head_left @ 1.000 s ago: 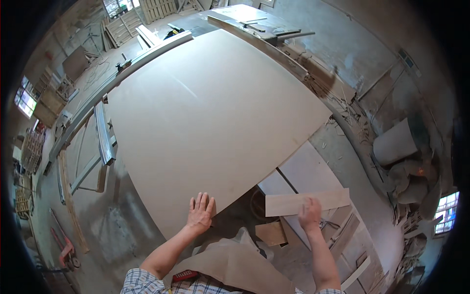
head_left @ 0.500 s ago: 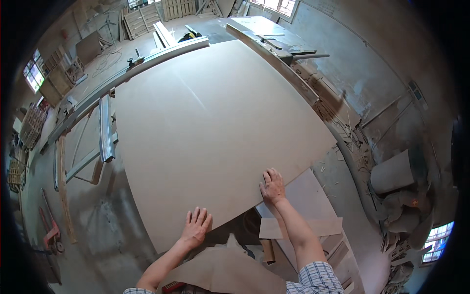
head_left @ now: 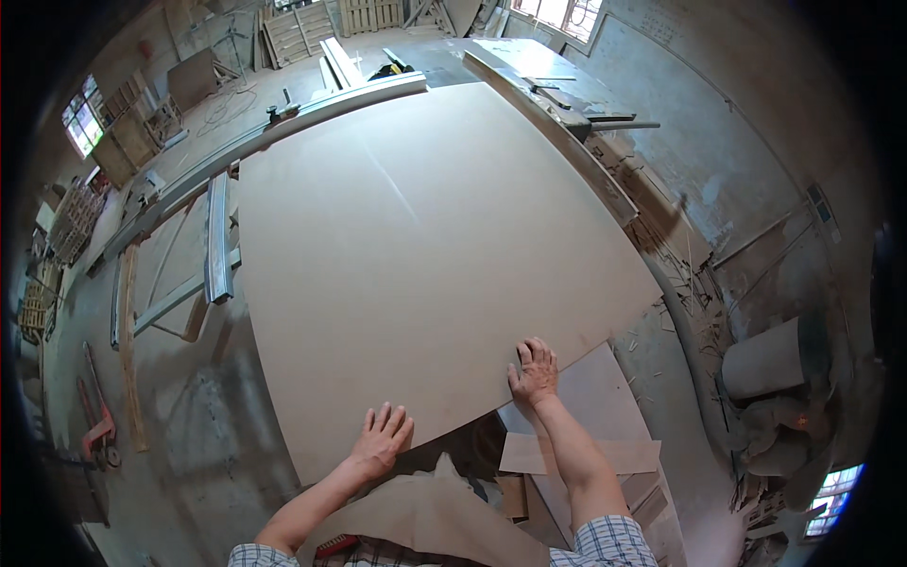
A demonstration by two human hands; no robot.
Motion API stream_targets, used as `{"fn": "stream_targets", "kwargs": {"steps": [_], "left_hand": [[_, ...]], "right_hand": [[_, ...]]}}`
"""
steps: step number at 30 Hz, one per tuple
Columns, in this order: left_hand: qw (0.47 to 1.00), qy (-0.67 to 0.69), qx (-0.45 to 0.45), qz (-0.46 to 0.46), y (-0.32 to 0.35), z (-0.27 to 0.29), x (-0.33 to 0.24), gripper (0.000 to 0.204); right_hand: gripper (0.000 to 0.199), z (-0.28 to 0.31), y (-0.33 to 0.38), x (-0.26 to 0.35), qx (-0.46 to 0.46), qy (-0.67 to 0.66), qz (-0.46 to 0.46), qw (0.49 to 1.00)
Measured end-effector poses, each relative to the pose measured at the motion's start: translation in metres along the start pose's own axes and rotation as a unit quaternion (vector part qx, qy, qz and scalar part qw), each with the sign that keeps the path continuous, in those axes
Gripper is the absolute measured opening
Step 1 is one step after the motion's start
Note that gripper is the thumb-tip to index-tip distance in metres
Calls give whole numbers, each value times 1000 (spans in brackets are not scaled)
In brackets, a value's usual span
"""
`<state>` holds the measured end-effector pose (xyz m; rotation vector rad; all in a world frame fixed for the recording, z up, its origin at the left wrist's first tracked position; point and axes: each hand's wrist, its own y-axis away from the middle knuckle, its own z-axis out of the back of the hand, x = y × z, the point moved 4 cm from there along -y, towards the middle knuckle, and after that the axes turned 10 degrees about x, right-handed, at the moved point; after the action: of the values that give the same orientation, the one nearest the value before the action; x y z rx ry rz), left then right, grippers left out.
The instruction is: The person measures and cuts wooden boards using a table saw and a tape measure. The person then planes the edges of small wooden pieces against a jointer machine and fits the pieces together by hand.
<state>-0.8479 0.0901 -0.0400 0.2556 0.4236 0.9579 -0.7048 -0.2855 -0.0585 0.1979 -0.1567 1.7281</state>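
We are looking down on a large pale fibreboard sheet (head_left: 416, 255) that is lying flat across the saw surface (head_left: 170, 283), filling most of the view. Our left hand (head_left: 383, 439) is resting palm down on the sheet's near edge, fingers spread and flat, gripping nothing. Our right hand (head_left: 536, 371) is pressing on the same near edge further to the right, close to the sheet's near right corner, fingers also spread and laid flat on the board. The two hands are near each other but apart.

A long metal rail (head_left: 283, 118) is running along the far left edge of the sheet, and a shorter metal bar (head_left: 219, 236) is lying just beside the sheet's left side. Below our right hand, a smaller offcut panel (head_left: 605, 397) is sticking out from under the big sheet, with a narrow strip of board (head_left: 576, 455) lying across it. A curved brown piece of board (head_left: 425, 520) is sitting close to our body, between our forearms. A red tool (head_left: 97, 430) is lying on the floor at the far left. Wood scraps (head_left: 699, 312) are littering the floor on the right.
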Motion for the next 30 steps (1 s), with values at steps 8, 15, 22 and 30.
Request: {"fn": "stream_targets", "kwargs": {"steps": [8,15,22,30], "left_hand": [[1000,-2,2,3,-13,-2,26,82],[1000,-4,-7,0,-23,15,44,84],[1000,2,19,5,-35,40,62,81],[1000,-1,1,6,-50,52,93,87]], "right_hand": [[59,-7,-23,11,0,-3,1,1000],[57,-2,-47,21,10,-15,-3,1000],[57,-3,-76,25,-20,-20,14,1000],[58,-6,-114,34,-3,-3,15,1000]]}}
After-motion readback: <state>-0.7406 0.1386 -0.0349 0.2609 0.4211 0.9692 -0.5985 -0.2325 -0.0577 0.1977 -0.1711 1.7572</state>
